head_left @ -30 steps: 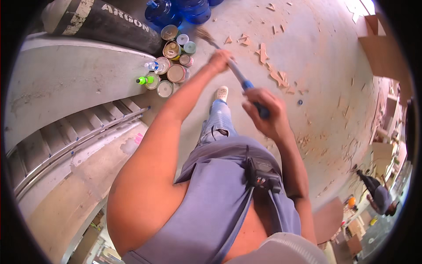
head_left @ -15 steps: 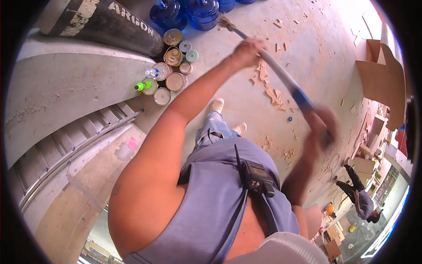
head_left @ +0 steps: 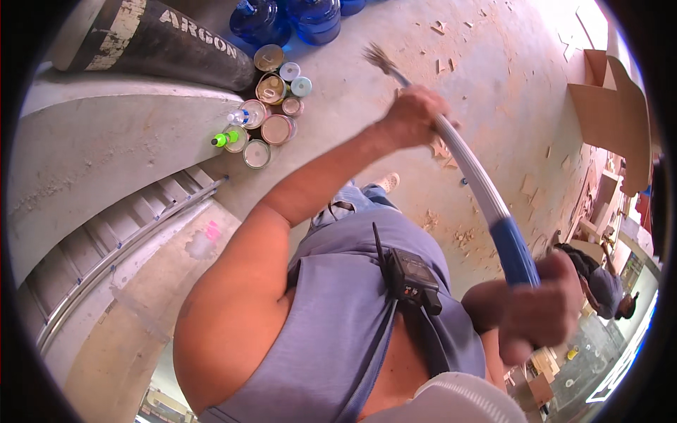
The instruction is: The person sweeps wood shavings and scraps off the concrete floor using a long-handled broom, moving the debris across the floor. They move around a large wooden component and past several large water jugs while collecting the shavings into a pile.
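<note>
A broom [head_left: 474,168] with a pale ribbed handle and blue upper section slants across the view. Its frayed bristles [head_left: 381,59] are at the far end, over the dusty floor; whether they touch it I cannot tell. My left hand [head_left: 417,116] is closed around the shaft, a short way above the bristles. Closer to me, my right hand [head_left: 549,310] grips the blue top end, its fingers slightly blurred. Wood scraps [head_left: 441,149] lie on the floor beside and partly behind the shaft.
Paint cans [head_left: 278,129] cluster at left by a dark gas cylinder [head_left: 176,42] and blue water jugs [head_left: 314,21]. A ladder [head_left: 127,247] lies along the left wall. Cut wooden panels [head_left: 606,106] stand at right, where another person [head_left: 606,282] bends over.
The bristle end has swung to the right and slightly nearer. Both hands have moved right and toward me with the broom. The other person at right has shifted and bent over.
</note>
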